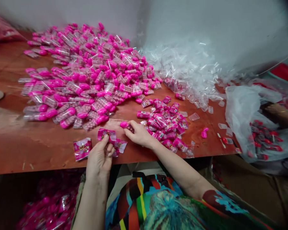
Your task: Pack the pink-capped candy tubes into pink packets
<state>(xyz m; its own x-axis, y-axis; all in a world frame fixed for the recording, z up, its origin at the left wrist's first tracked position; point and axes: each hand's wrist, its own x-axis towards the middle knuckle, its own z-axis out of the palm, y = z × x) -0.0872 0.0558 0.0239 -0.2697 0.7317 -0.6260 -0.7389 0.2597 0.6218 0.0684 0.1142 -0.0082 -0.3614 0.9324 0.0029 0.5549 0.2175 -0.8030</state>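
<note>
Pink tubes and sachets are handled at the near edge of a brown table point(26, 147).

Bare tabletop is left open beyond the left hand point(100, 158), whose fingers are pinched on a pink sachet point(107, 134); a pink-capped tube point(126, 126) is gripped under the right hand point(139, 134), fingers curled, beside a sachet pile point(166, 123).

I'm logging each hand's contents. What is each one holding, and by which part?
Left hand pinches a pink sachet by its lower edge. Right hand holds a pink-capped tube by its body.

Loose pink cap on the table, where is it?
Head view, right side: the loose pink cap lies on the table, right of the small packet pile.
</note>
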